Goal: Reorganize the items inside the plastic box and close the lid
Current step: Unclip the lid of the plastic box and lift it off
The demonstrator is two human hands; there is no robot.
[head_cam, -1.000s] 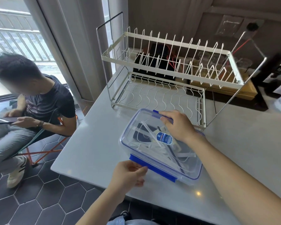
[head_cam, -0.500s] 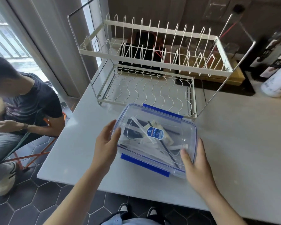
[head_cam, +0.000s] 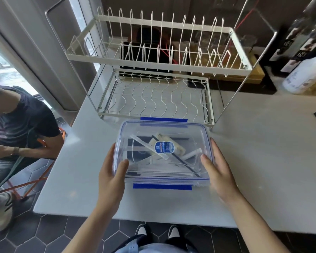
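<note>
Two hands, left hand (head_cam: pixel 111 177) and right hand (head_cam: pixel 219 172), fingers straight, flank the lidded plastic box (head_cam: pixel 162 152) holding jumbled white strips (head_cam: pixel 147 146).

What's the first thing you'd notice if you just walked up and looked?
A clear plastic box with blue clips sits at the near edge of the white table, its lid on, with the left hand and right hand against its two ends. Right behind it stands a big empty wire dish rack.
</note>
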